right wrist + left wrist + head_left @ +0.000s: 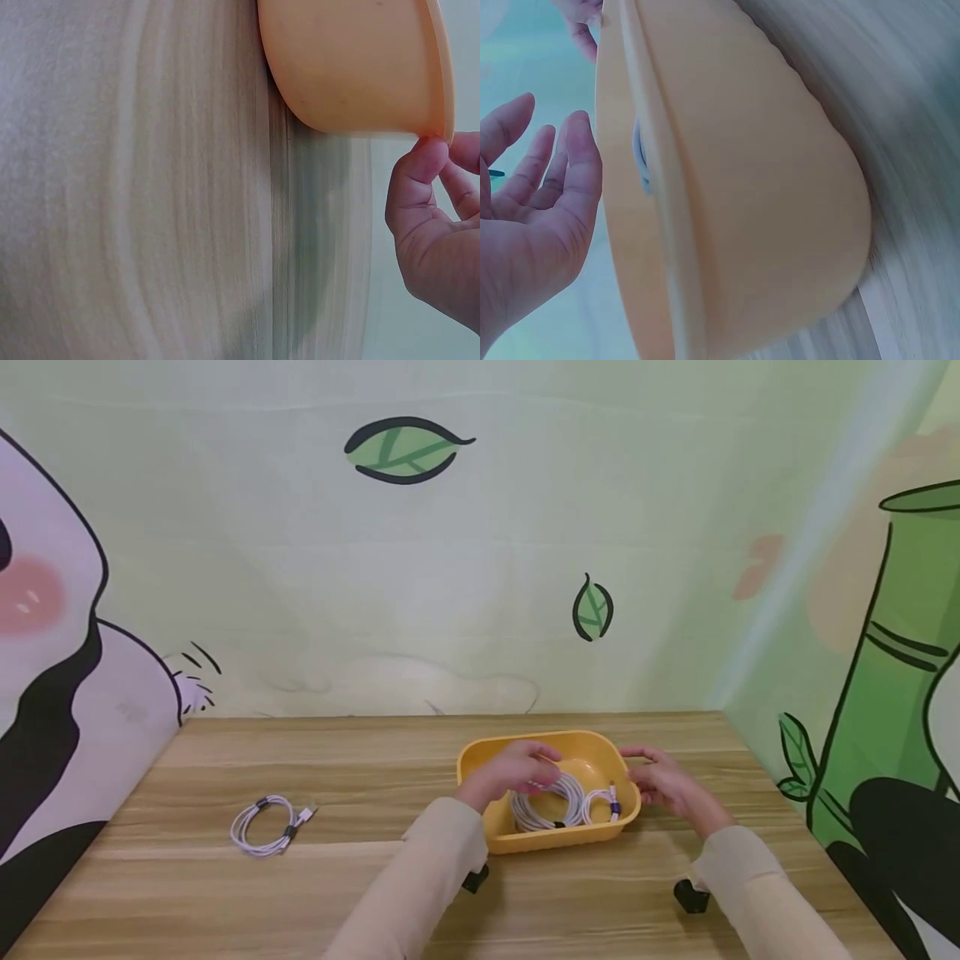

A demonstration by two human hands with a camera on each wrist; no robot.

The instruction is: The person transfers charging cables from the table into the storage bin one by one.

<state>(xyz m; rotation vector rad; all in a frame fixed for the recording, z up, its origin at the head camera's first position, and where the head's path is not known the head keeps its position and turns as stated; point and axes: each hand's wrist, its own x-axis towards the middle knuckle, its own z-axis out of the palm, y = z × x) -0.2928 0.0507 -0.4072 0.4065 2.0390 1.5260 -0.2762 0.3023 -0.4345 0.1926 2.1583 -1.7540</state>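
Note:
A yellow plastic basket (551,841) stands on the wooden table, right of the middle. Inside it lie a large coil of white cable (527,817) with a black tie and a smaller white cable coil (614,808) with a dark blue tie. My left hand (513,770) hovers over the basket's left part, fingers loosely bent and holding nothing in the left wrist view. At the right end, the thumb and fingers of my right hand (439,217) pinch the basket's rim. Part of the large coil is hidden behind my left hand.
On the left of the table (360,902) lies another coiled white cable (243,841) with dark ties and a visible plug. A pale green printed wall (480,568) with leaves and panda drawings rises behind the table's far edge.

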